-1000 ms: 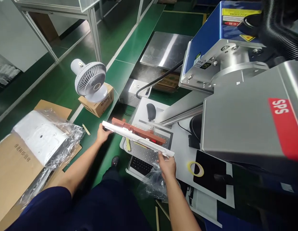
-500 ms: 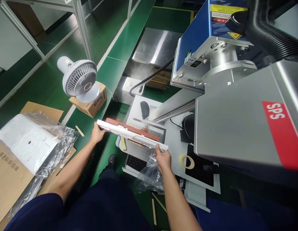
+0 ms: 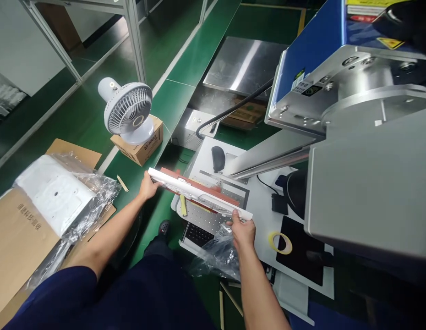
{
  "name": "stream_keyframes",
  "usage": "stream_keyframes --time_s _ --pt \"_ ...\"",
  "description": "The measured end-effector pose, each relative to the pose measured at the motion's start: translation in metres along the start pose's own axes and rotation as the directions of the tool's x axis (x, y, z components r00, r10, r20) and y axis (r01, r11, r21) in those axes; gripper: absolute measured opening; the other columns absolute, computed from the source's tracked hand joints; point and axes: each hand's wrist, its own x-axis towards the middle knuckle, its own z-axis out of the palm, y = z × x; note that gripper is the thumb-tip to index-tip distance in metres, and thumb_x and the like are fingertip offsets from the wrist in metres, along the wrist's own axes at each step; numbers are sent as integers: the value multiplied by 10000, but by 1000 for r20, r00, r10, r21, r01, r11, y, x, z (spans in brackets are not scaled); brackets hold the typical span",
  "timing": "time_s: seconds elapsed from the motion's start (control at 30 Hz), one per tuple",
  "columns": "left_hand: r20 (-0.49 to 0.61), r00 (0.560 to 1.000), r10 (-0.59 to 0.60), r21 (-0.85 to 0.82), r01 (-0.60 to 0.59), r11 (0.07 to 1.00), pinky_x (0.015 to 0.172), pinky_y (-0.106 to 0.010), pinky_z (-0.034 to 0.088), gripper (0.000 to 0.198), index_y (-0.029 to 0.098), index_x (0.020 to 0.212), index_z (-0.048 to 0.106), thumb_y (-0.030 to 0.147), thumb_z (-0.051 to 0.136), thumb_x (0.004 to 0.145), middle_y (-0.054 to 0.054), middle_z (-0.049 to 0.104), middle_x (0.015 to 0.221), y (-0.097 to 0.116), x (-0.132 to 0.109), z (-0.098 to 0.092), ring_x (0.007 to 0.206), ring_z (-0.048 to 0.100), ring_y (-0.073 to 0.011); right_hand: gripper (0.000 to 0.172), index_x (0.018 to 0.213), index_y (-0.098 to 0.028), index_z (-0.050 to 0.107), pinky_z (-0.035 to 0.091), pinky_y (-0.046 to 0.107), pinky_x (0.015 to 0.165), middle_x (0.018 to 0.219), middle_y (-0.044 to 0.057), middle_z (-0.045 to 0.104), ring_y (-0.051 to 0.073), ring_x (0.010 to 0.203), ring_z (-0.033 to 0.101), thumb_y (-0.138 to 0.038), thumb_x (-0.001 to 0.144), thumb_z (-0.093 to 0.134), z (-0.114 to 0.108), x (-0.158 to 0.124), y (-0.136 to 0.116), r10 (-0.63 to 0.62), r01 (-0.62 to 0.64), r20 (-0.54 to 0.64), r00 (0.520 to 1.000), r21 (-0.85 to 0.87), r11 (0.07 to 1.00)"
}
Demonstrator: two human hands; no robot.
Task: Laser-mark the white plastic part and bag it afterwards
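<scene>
A long white plastic panel point(image 3: 195, 196) with a slotted vent is seen nearly edge-on over the machine's perforated metal plate point(image 3: 199, 221). My left hand point(image 3: 149, 185) is closed on its left end, and my right hand point(image 3: 243, 230) grips its right end with the thumb on top. Just behind the panel runs a reddish-brown strip point(image 3: 208, 187); whether the two touch I cannot tell. A yellow strip point(image 3: 183, 205) sticks out below the panel. Clear plastic film point(image 3: 218, 254) hangs beside my right hand.
The grey-and-blue marking machine point(image 3: 364, 183) overhangs on the right. A yellow tape roll point(image 3: 281, 243) lies on a black mat point(image 3: 300, 261). Left are a white fan point(image 3: 128, 110) on a carton point(image 3: 144, 145) and a film-wrapped white cover point(image 3: 57, 195) on cardboard. A keyboard point(image 3: 197, 234) sits under the plate.
My view has turned slightly left, so the scene sits further right in the picture. Both hands still hold the white panel, with little visible movement over the plate.
</scene>
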Motion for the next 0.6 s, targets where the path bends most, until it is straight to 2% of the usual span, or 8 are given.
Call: stream_keyframes --time_s 0.17,0.3,0.4,0.5,0.6 --pt "-9 998 -59 48 60 997 913 -415 573 656 213 1311 428 254 883 840 -148 755 1192 1 -1 8 1118 744 -344 813 1144 -140 737 559 369 655 823 102 791 266 645 731 -858 762 744 -2 10 4 -9 9 55 998 5 1000" --pt "14 1000 -26 58 25 998 956 -432 576 697 197 1320 433 285 909 819 -179 743 1242 -2 6 4 1195 731 -368 772 1169 -151 738 564 364 666 779 80 780 268 653 727 -822 786 749 1 11 8 6 -6 49 999 -1 1000" --pt "26 1000 -11 -59 12 998 1048 -436 566 736 206 1314 472 277 952 760 -151 734 1282 -8 8 1 1279 703 -351 770 1200 -158 725 558 345 657 832 77 793 246 641 718 -808 788 758 1 8 7 13 -14 43 999 11 1000" --pt "40 999 16 -252 -6 968 1109 -417 562 827 203 1380 479 253 975 720 -141 699 1379 -11 4 2 1320 682 -305 795 1205 -162 717 548 325 634 920 84 808 214 615 698 -807 748 795 -4 4 3 17 -19 48 999 40 999" --pt "6 998 66 -408 -58 911 1080 -371 602 897 224 1516 414 297 938 791 -135 653 1475 -10 -1 6 1282 708 -241 832 1218 -157 707 538 311 614 952 91 808 191 599 679 -823 729 799 -12 0 0 18 -21 42 999 79 997"
